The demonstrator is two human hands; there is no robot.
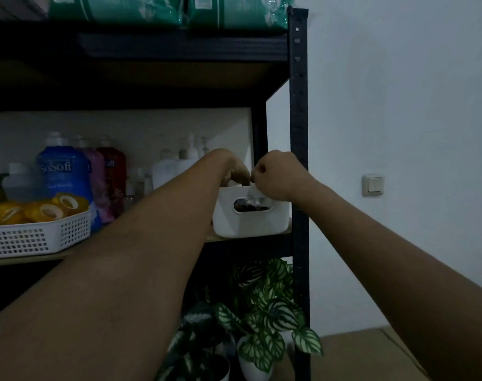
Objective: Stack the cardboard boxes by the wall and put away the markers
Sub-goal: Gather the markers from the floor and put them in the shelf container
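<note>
On the shelf (234, 239): white bin (250, 215), at the right end
Left hand (235, 169): reaches into bin, fingers hidden, grip unclear
Right hand (278, 176): curled, pinching something small at bin's rim
Cardboard box (358, 353): at 5 o'clock, below

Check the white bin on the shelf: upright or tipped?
Upright: the white bin sits flat on the shelf board, handle slot level, both hands at its rim.

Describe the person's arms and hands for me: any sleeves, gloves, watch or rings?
Both forearms are bare as far as the view reaches; no sleeves show. The left hand and right hand wear no gloves. No watch, bracelet or band shows on either wrist. No rings are visible, though the light is dim and the fingers are mostly hidden, so small jewellery cannot be ruled out.
</note>
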